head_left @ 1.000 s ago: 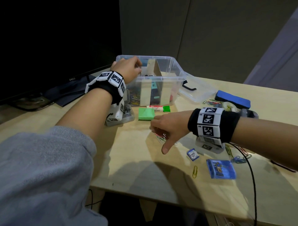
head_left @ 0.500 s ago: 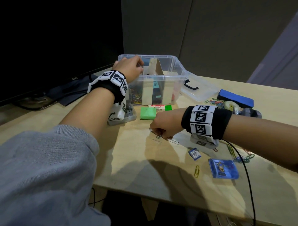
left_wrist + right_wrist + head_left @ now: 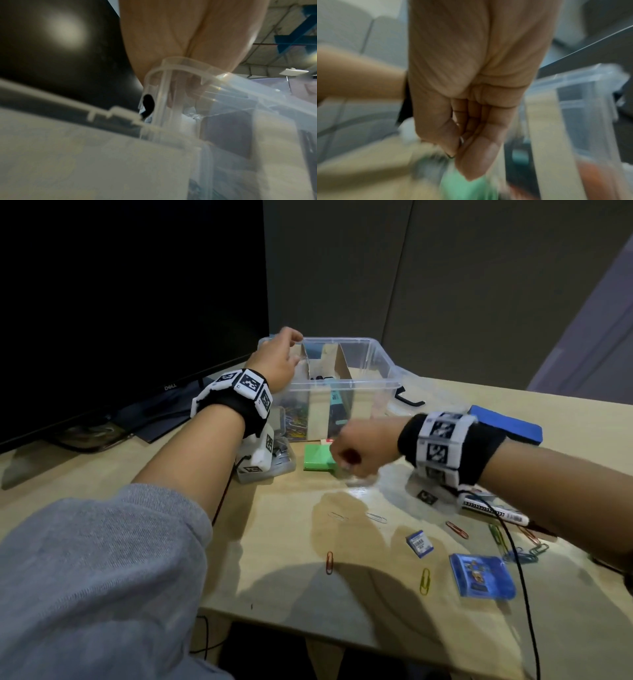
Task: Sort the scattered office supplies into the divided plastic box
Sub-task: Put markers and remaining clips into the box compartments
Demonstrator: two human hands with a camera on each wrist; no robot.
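My left hand hooks over the back-left corner of the clear box, fingers curled over the rim w/ tips inside; the left wrist view shows them behind the clear wall. The box sits at the far side of the table, against the monitor, split by cardboard dividers; colored clips fill the left section.

My right hand is a loose fist in front of the box, above the green pad. In the right wrist view, thumb & fingers pinch a thin wire loop, prob. a paper clip; blur hides the rest.

Loose on the table near me: orange clip, yellow clip, two pale clips, small label box, blue case, more clips by my right forearm. A marker lies under the right wrist. Bare tabletop runs between my arms to the near edge. A blue eraser sits right of the box.
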